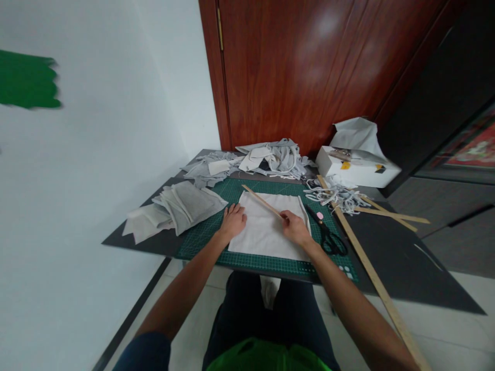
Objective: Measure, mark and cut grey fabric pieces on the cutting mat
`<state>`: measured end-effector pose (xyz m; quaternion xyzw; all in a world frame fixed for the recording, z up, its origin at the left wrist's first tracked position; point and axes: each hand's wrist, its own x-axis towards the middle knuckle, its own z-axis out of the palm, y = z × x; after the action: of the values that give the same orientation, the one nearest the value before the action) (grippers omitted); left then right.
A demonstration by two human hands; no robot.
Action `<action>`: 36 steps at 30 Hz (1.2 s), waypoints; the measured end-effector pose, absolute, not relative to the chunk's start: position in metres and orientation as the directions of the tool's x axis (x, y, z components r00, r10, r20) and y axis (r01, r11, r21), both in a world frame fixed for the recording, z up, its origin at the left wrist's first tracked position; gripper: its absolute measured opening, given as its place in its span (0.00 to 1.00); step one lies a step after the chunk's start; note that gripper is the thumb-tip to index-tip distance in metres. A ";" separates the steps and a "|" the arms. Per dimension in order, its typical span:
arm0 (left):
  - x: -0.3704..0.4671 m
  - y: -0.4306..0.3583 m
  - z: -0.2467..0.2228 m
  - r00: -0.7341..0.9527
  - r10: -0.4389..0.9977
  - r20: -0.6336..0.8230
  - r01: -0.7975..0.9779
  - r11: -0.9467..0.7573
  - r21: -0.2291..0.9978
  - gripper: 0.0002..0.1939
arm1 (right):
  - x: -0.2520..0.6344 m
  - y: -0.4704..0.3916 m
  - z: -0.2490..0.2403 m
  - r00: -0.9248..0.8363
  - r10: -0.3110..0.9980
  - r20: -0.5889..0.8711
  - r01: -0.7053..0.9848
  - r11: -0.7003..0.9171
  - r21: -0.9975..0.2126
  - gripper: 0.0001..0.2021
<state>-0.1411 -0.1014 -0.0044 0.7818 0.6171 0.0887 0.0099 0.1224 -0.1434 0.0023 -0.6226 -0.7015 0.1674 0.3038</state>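
Note:
A white cloth (266, 232) lies flat on the green cutting mat (209, 229). My left hand (233, 220) rests with its fingers spread on the cloth's left edge. Near the right side of the cloth, my right hand (294, 226) is closed on the lower end of a thin wooden strip (261, 200), which slants up to the left past the cloth's top edge. Black scissors (331, 238) lie on the mat to the right of that hand, beside a small pink piece (319, 216).
Folded grey cloths (189, 203) lie at the left, scraps (270, 157) along the back. A white box (359, 167) stands back right, near tangled cords (340, 196). A long wooden ruler (371, 268) crosses the right side, overhanging the front edge of the dark table (410, 263).

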 end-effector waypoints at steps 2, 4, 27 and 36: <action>-0.147 -0.106 -0.005 0.206 0.971 0.123 0.967 -0.221 0.123 0.24 | 0.120 -0.151 -0.001 -0.025 0.976 0.215 0.847 0.135 -0.514 0.17; -0.149 -0.108 -0.003 0.193 0.974 0.121 0.972 -0.207 0.114 0.23 | 0.114 -0.158 0.003 0.021 0.985 0.171 0.899 0.056 -0.434 0.18; -0.093 -0.071 0.013 0.571 0.812 0.120 0.789 -0.583 0.194 0.19 | 0.116 -0.120 -0.008 -0.150 0.930 0.334 0.940 0.239 -0.244 0.19; -0.117 -0.065 -0.003 0.639 0.757 0.135 0.710 -0.649 0.275 0.26 | 0.112 -0.127 -0.022 -0.113 0.963 0.246 0.973 0.157 -0.169 0.26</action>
<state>-0.1166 -0.0654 -0.0027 0.9000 0.4074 0.1196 0.0984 0.1115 -0.1266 -0.0216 -0.6488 -0.7458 -0.0173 0.1501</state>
